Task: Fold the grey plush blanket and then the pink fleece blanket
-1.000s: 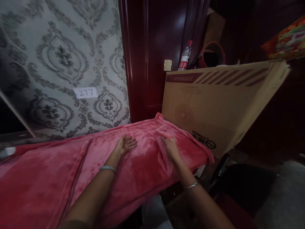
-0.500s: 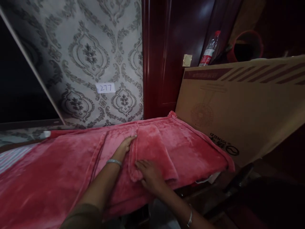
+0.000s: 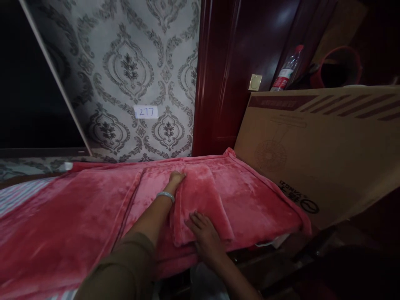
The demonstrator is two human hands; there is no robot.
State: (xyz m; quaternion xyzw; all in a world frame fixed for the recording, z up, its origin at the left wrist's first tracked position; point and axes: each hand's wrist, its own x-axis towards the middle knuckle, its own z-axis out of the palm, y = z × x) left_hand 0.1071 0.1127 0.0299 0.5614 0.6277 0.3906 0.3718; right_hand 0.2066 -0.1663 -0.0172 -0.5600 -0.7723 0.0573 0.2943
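A pink plush blanket (image 3: 253, 196) lies spread out, with a folded section (image 3: 200, 196) of it on top near the middle. At the far left edge of that fold, my left hand (image 3: 177, 178) is closed on the plush cloth, its fingertips partly hidden. My right hand (image 3: 206, 235) rests flat on the near part of the fold, fingers outstretched and somewhat apart. To the left, another thick layer of the blanket ends in a dark seam line.
A large cardboard box (image 3: 312, 141) stands along the right side, with a plastic bottle (image 3: 286, 73) behind its top edge. A dark screen (image 3: 37, 91) is at the left. Patterned wallpaper with a "277" paper label (image 3: 146, 111) rises behind. Striped cloth (image 3: 21, 193) shows at the left.
My left hand has moved slightly along the fold's far corner and its fingers are more curled. My right hand has slid a little nearer and to the right. The view has shifted slightly.
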